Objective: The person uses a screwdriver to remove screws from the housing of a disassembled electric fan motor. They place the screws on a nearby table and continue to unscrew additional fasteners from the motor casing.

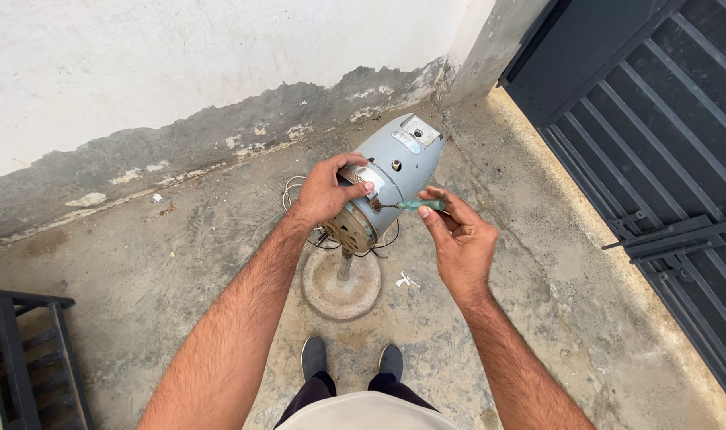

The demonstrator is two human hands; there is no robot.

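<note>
Presently, work in hand: a pedestal fan stripped of guard and blades, its grey motor housing [395, 171] tilted on a short pole above a round base [341, 284] that stands on the concrete floor [538, 318] just ahead of the person's feet. Left hand [325, 191], closed over the front rim of the housing, steadies it. Right hand [461, 243], fingers pinched on a green-handled screwdriver [415, 205], sets the tip against the housing's side; whether that screw is loose or tight cannot be told. Judged state: partly dismantled, casing still on. Count: one motor housing, one pole, one base, one screwdriver, one coil of cable [295, 191] behind the pole, one small white scrap [407, 280] beside the base, two shoes [351, 360], one dark barred gate [657, 159] at right.
</note>
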